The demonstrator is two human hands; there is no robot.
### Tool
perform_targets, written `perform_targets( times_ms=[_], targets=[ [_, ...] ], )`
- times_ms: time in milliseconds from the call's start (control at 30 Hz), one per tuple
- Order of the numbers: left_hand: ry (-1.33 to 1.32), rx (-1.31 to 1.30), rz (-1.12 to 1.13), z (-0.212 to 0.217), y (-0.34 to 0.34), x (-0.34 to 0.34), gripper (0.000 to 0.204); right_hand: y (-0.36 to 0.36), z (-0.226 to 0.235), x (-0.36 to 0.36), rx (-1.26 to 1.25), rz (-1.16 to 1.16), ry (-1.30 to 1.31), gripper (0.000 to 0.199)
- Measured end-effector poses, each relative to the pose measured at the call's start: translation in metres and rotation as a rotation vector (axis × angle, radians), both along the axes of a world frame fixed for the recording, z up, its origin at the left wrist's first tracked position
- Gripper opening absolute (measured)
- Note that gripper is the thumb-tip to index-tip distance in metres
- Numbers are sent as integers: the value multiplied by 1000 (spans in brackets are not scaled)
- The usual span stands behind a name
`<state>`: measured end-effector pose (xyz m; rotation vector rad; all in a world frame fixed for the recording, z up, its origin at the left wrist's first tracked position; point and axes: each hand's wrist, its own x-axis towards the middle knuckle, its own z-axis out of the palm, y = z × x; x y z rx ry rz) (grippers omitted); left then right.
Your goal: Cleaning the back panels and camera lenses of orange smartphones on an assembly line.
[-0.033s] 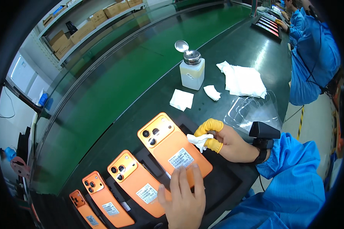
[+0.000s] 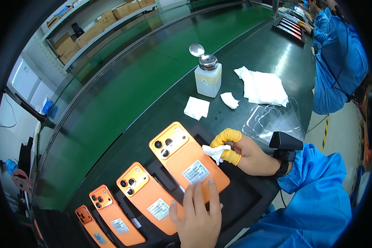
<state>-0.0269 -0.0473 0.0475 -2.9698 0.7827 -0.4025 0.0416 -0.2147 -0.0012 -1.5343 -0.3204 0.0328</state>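
Observation:
The bare fingers of my left hand (image 2: 200, 219) are stretched and spread, their tips touching the lower back of the largest-looking orange phone (image 2: 180, 155). That phone lies face down with its camera block at the upper left and a white label on its back. My right hand (image 2: 252, 156), wearing yellow finger cots, pinches a crumpled white wipe (image 2: 215, 153) at this phone's right edge. To the left, another orange phone (image 2: 146, 191) lies close to my left thumb. Two more orange phones, one (image 2: 111, 208) nearer and one (image 2: 89, 223) at the far left, complete the row.
A black tray (image 2: 246, 198) lies under the phones. Beyond stand a pump bottle (image 2: 208, 80) with its lid up, folded wipes (image 2: 196, 108), a crumpled wipe (image 2: 229, 100), a wipe stack (image 2: 266, 88) and clear plastic film (image 2: 273, 120). A green conveyor (image 2: 153, 70) runs alongside; blue-clad co-workers (image 2: 335, 58) sit far right.

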Motion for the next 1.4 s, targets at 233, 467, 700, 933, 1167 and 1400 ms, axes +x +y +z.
perform_targets(
  times_ms=[233,467,700,933,1167,1400],
  targets=[
    [179,-189,90,41,87,-39,56,3,0,-3,13,31,-3,17],
    [-251,-117,994,8,251,-107,47,-3,-1,3,-7,4,-1,16],
    [-351,-61,1104,-36,275,-128,45,4,-3,4,-55,-7,-19,17],
    [-88,-568,861,-36,264,-123,40,2,3,-4,-126,-53,-1,17],
    [-154,-585,927,-41,252,-139,38,-12,-4,-17,-190,-133,-39,15],
    [-30,-169,963,-6,214,-139,36,-28,-3,-12,-204,-167,-52,17]
  ],
)
